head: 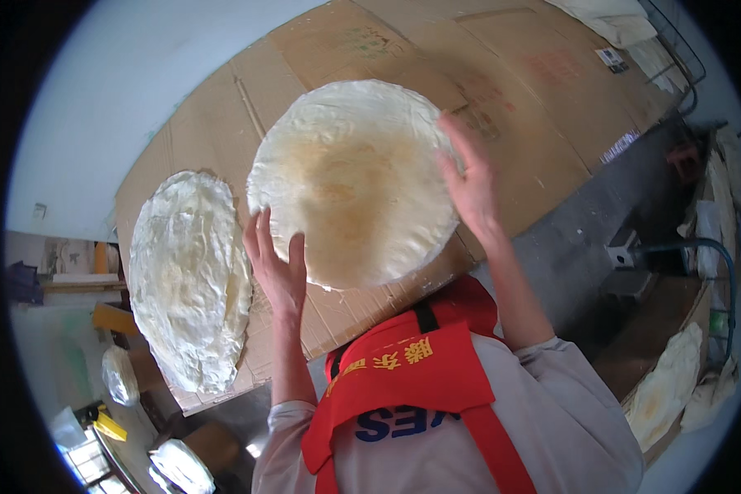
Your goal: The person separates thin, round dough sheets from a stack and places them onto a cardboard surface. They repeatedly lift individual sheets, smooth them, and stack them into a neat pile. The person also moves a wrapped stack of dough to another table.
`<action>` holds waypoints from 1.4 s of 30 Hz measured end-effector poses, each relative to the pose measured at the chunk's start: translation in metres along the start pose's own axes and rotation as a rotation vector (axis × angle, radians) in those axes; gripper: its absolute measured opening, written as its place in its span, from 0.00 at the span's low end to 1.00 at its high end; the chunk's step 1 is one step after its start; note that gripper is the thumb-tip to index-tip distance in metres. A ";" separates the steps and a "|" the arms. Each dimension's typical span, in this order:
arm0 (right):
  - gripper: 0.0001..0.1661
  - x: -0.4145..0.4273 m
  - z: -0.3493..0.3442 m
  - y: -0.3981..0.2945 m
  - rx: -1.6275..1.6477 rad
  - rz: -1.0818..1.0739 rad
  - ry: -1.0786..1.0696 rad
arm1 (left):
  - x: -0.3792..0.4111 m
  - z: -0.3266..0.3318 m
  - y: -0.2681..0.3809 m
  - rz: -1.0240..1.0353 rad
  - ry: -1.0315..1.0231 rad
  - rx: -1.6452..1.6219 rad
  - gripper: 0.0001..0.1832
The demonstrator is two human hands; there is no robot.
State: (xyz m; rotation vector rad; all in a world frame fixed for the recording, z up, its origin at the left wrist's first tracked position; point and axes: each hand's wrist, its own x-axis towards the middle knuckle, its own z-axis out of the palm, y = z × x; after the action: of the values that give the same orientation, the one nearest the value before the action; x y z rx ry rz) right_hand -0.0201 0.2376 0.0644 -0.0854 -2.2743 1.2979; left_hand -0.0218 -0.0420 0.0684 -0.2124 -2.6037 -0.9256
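A large, round, thin flatbread (352,179), pale with browned patches in its middle, lies on the cardboard-covered table before me; whether more sheets lie under it I cannot tell. At its lower left rim is my left hand (278,272), thumb and fingers spread over the edge. My right hand (472,179) is at the opposite rim, its thumb apart from its slightly blurred fingers. Neither hand visibly pinches the bread. To the left rests a folded-looking pile of pale flatbread (188,284), longer than it is wide.
Flattened cardboard sheets (519,142) cover the table, whose left side meets a pale wall (111,123). Pale cloth (611,21) lies at the far right corner beside a wire rack (685,55). Right of the table are a metal stool (627,284) and more flatbread (664,389).
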 end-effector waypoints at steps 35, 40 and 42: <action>0.38 -0.101 0.104 -0.063 -0.709 -0.559 -0.308 | -0.082 0.033 -0.056 -0.822 -0.297 -2.192 0.19; 0.34 -0.076 0.098 -0.085 -0.625 -0.234 -0.519 | -0.081 0.034 -0.056 -0.888 -0.335 -1.903 0.26; 0.33 -0.049 0.090 -0.099 -0.576 -0.130 -0.585 | -0.081 0.031 -0.054 -0.863 -0.341 -1.871 0.27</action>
State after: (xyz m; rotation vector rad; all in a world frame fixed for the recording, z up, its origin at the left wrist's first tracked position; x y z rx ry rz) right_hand 0.0003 0.0985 0.0890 0.2730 -3.0307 0.6078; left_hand 0.0297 -0.0652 -0.0165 0.3765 -0.9601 -3.4201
